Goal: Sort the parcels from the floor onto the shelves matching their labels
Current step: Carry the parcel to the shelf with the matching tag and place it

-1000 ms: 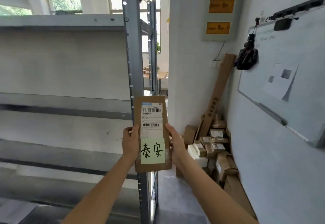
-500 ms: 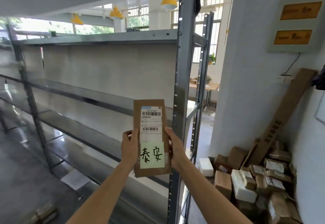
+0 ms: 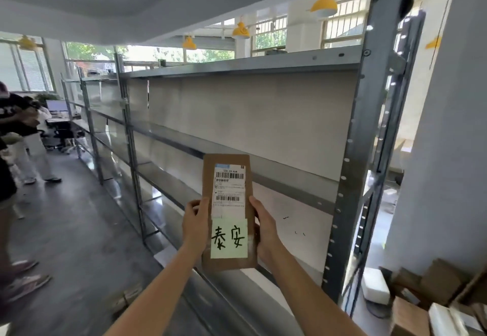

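Item: parcel [image 3: 228, 211], flat brown card, long and narrow. Held upright at chest height in front of the shelves [image 3: 263, 135], not touching them. White shipping label with barcodes on the upper face; pale green note [image 3: 228, 238] below it with two handwritten characters, 泰安.

Left hand [image 3: 196, 223]: grasps the parcel's left edge, thumb over the front, fingers behind.
Right hand [image 3: 264, 226]: grasps the right edge in the same way.

Shelves: grey metal rack with several tiers, running away to the left. Every tier in view looks bare. No shelf labels can be read from here; a small slip hangs on a far post, too small to tell.

Pile [image 3: 434, 304], lower right: brown boxes and a white one on the floor by the wall, well apart from the parcel. More boxes [image 3: 126, 300] lie low by the rack's foot, blurred.

Other persons [image 3: 18, 135]: standing at far left, beyond the rack.

Status, judged: early. One parcel is off the floor and being read; none appears shelved. Remaining: find the tier that matches 泰安, set this parcel down there, then work through the floor pile the same way. The matching tier cannot be picked out from this view.
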